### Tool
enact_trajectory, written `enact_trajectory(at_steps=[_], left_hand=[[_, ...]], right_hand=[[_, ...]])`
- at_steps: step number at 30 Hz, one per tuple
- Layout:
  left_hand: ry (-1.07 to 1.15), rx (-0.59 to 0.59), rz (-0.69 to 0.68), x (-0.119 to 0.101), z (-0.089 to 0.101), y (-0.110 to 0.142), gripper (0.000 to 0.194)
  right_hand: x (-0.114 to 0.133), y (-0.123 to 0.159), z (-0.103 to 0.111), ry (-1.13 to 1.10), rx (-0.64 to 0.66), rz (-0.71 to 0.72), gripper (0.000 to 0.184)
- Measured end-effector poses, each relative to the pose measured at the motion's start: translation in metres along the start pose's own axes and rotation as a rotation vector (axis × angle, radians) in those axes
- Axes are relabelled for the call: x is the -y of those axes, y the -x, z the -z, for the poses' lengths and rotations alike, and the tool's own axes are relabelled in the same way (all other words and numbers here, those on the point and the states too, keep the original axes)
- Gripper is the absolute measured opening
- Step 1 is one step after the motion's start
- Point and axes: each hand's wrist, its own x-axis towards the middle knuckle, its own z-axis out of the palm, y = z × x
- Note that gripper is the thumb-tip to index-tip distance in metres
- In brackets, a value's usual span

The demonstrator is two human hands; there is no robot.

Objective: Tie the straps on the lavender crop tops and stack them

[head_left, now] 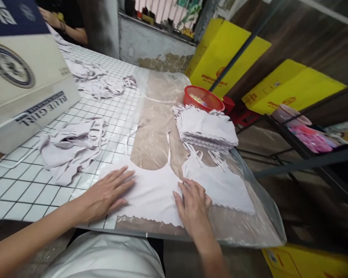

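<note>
My left hand point(110, 193) lies flat with fingers spread on a white cloth piece point(150, 189) that is spread on the table near the front edge. My right hand point(193, 204) rests on the same cloth's right side, fingers slightly curled at the seam beside a second white piece point(220, 185) with a zigzag edge and thin straps. Both pieces lie on a clear plastic sheet point(258, 227). A neat stack of folded white pieces point(207, 127) sits just beyond them.
A loose heap of white cloth pieces point(72, 146) lies left on the gridded table point(17, 189), another heap point(98, 83) farther back. A "Blue Girl" carton point(23, 85) stands far left, a red basket point(204, 98) behind the stack. Yellow boxes point(226, 50) right. Another person's arm point(63, 23) at the far end.
</note>
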Motion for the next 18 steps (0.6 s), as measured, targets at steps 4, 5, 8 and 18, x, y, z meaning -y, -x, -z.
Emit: enact_trajectory(at_steps=[4,5,8,18], left_hand=[[0.063,0.049,0.027,0.02,0.005,-0.027,0.048],[0.072,0.043,0.036,0.026,0.006,-0.032,0.048],[0.089,0.038,0.026,0.042,0.01,-0.042,0.048],[0.13,-0.017,0.018,0.054,-0.004,-0.041,0.05]], right_hand=[[0.038,-0.08,0.019,-0.274,0.091,0.09,0.026],[0.055,-0.101,0.018,-0.331,0.137,0.103,0.026],[0.105,-0.155,-0.001,-0.382,0.313,0.083,0.025],[0.145,-0.192,-0.046,-0.667,0.491,0.008,0.004]])
